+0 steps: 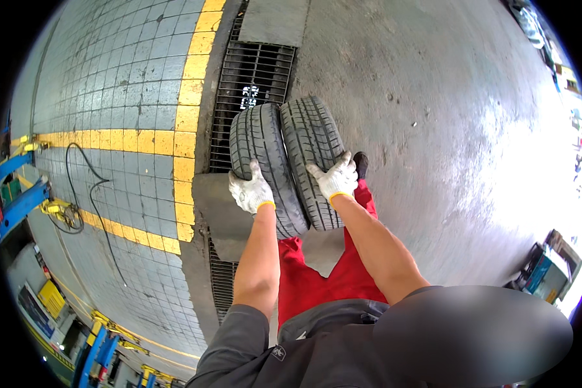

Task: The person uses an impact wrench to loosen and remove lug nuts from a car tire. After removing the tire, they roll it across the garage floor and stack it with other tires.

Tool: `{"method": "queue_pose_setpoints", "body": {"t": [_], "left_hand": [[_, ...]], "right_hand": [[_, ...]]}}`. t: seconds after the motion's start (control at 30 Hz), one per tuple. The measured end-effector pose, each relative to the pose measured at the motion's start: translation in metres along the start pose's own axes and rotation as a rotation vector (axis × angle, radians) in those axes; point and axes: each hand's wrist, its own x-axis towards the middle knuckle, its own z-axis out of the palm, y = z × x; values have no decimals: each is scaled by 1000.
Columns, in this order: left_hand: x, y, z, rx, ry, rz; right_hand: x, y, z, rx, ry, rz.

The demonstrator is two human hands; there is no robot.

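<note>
Two black car tires stand upright side by side in front of me, treads facing up. Their upper inner edges nearly touch. My left hand, in a white knitted glove with a yellow cuff, grips the outer edge of the left tire, its thumb lying on the tread. In a matching glove, my right hand clasps the right tire at its outer side, thumb across the tread. The fingertips of both hands are partly hidden behind the tire sidewalls. My legs, in red trousers, are just behind the tires.
A metal floor grate runs beneath and beyond the left tire. Left of it lie a yellow floor line, grey tiles and a black hose. Blue lift arms stand far left. Bare concrete stretches right toward a teal box.
</note>
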Motion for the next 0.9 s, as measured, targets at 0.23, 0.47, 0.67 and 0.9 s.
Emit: {"method": "queue_pose_setpoints", "body": {"t": [0.23, 0.47, 0.67, 0.9], "left_hand": [[58, 19, 9, -7, -154, 117], [37, -63, 13, -801, -448, -300], [-31, -90, 50, -979, -414, -637], [-33, 16, 59, -855, -115, -448]], "right_hand": [[32, -88, -72, -19, -210, 7], [109, 8, -106, 267, -463, -588], [86, 83, -90, -129, -555, -486], [128, -33, -116, -234, -314, -319]]}}
